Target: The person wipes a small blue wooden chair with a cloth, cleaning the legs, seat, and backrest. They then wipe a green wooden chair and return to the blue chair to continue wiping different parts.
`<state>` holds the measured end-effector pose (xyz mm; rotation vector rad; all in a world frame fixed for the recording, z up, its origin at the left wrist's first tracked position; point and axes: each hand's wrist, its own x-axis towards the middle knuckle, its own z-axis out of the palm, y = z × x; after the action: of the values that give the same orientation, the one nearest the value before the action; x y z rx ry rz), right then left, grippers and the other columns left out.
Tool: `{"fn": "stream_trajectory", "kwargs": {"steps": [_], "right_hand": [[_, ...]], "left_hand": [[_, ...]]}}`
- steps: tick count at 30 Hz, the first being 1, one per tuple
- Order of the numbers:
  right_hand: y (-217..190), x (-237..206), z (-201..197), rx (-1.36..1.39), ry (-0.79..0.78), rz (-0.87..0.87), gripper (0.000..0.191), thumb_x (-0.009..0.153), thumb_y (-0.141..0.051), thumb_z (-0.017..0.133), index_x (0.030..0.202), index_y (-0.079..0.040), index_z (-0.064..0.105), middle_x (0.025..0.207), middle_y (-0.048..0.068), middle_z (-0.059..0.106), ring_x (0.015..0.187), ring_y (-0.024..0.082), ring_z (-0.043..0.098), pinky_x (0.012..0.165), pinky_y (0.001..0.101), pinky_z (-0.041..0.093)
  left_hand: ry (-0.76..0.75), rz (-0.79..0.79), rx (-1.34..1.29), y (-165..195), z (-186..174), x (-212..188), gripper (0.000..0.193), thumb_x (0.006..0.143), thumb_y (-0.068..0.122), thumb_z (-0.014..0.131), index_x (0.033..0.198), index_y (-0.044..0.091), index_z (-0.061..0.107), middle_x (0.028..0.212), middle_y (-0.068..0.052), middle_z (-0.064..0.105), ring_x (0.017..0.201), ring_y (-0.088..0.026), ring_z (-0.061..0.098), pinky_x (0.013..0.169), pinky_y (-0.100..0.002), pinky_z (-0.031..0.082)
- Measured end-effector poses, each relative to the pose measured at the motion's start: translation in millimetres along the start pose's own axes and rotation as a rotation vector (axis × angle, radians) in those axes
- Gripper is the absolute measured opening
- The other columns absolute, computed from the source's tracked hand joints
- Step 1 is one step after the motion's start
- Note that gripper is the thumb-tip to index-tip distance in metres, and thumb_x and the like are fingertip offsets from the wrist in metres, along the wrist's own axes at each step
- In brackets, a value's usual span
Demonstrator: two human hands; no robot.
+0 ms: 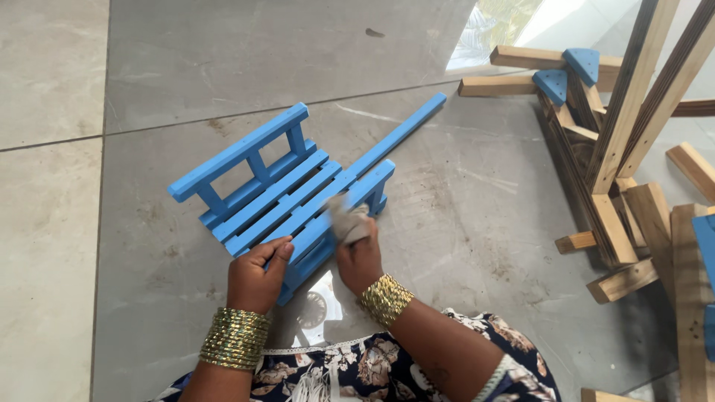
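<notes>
Sanding, or rubbing down, looks to be the step in hand: the right hand (359, 257) pinches a folded scrap of grey abrasive paper or cloth (347, 221) against a slat of the small blue bench (287, 195), which lies on the floor just ahead of both hands. The left hand (257, 275) closes on the near edge of the seat, thumb on top, bracing it. Doing this well likely means stroking along the slat's length with even pressure while the brace stops the bench sliding on the smooth tile. The bench is painted wood, square-edged, matt. A loose blue strip (406, 126) lies beyond the right hand. Bare, rough-sawn timber frames (611, 171) stand off to the right.
</notes>
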<state>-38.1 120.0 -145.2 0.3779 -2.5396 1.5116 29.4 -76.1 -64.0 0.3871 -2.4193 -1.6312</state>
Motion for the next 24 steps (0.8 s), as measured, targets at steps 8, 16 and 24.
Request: {"fn": "stream_trajectory", "kwargs": {"steps": [8, 16, 24], "right_hand": [[24, 24, -21, 0.484, 0.065, 0.145, 0.023, 0.108, -0.028, 0.051, 0.116, -0.006, 0.056, 0.102, 0.017, 0.062, 0.089, 0.025, 0.067, 0.077, 0.037, 0.063], [23, 41, 16, -0.035, 0.323, -0.098, 0.06, 0.085, 0.0, 0.056, 0.143, 0.0, 0.039, 0.145, 0.027, 0.032, 0.136, 0.037, 0.04, 0.116, 0.0456, 0.036], [-84, -21, -1, -0.324, -0.262, -0.665, 0.046, 0.073, -0.014, 0.071, 0.119, -0.016, 0.072, 0.133, 0.017, 0.059, 0.131, 0.043, 0.047, 0.111, 0.0585, 0.038]], "left_hand": [[-0.043, -0.024, 0.031, 4, -5, 4, 0.036, 0.089, 0.038, 0.074, 0.11, 0.01, 0.08, 0.1, -0.009, 0.082, 0.09, -0.015, 0.077, 0.082, -0.031, 0.058], [-0.212, 0.017, -0.02, -18, -7, 13, 0.041, 0.094, 0.04, 0.066, 0.125, 0.015, 0.074, 0.109, -0.007, 0.08, 0.098, -0.013, 0.074, 0.088, -0.03, 0.055], [-0.3, -0.159, -0.44, -33, -12, 20, 0.079, 0.099, 0.064, 0.026, 0.117, 0.004, 0.074, 0.103, -0.013, 0.079, 0.094, -0.021, 0.074, 0.086, -0.034, 0.058]]}}
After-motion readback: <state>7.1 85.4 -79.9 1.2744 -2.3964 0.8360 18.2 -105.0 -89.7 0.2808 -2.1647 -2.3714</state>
